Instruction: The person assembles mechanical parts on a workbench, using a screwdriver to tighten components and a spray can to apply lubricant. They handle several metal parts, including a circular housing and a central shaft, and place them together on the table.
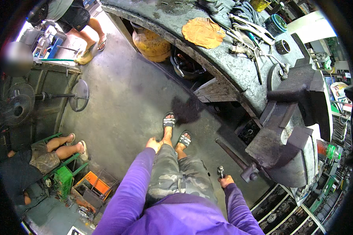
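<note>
My right hand [226,181] is closed around a ratchet wrench [221,170], its shiny rounded head sticking out past the fingers. It hangs low at my right side, near the long handle bar [232,152] of a big dark bench vise [278,145]. In front of my left thigh, my left hand [155,145] is held with its fingers curled in; whatever they may hold is hidden. Neither hand touches the vise or the workbench [239,74].
On the bench lie an orange cloth [203,33], pliers and wrenches. Beneath it stand a yellow gas cylinder [151,43] and a black bucket [186,64]. A pedestal fan [21,103], a seated person [39,158] and an orange tray [93,184] are leftward; another person [76,19] stands far left.
</note>
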Action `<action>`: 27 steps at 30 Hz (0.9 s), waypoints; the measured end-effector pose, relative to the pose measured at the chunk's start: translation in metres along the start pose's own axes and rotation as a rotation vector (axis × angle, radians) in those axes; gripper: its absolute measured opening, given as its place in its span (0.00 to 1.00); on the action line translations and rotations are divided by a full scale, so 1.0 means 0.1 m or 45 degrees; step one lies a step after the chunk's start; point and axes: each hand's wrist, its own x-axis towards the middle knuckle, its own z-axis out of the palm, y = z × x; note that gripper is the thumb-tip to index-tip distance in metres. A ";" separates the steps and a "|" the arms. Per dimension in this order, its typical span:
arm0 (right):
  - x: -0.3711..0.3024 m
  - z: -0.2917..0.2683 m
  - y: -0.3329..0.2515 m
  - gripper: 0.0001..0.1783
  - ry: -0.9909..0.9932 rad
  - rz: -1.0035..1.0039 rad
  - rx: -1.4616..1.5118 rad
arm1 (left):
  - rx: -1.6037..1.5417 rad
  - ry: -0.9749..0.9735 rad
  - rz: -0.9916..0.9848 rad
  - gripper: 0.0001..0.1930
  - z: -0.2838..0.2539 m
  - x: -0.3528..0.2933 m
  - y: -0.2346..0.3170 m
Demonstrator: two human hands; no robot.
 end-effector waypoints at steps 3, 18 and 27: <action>0.04 -0.06 -0.29 0.27 -0.044 -0.047 -0.052 | -0.095 -0.121 0.034 0.37 0.10 -0.11 -0.32; -0.26 0.42 -3.40 0.39 -0.127 -0.437 0.128 | -1.631 -0.987 -0.229 0.30 0.24 -0.17 -0.08; -0.65 0.70 -3.97 0.46 -0.413 -0.742 0.114 | -1.822 -0.536 -0.637 0.14 -0.37 0.64 -0.86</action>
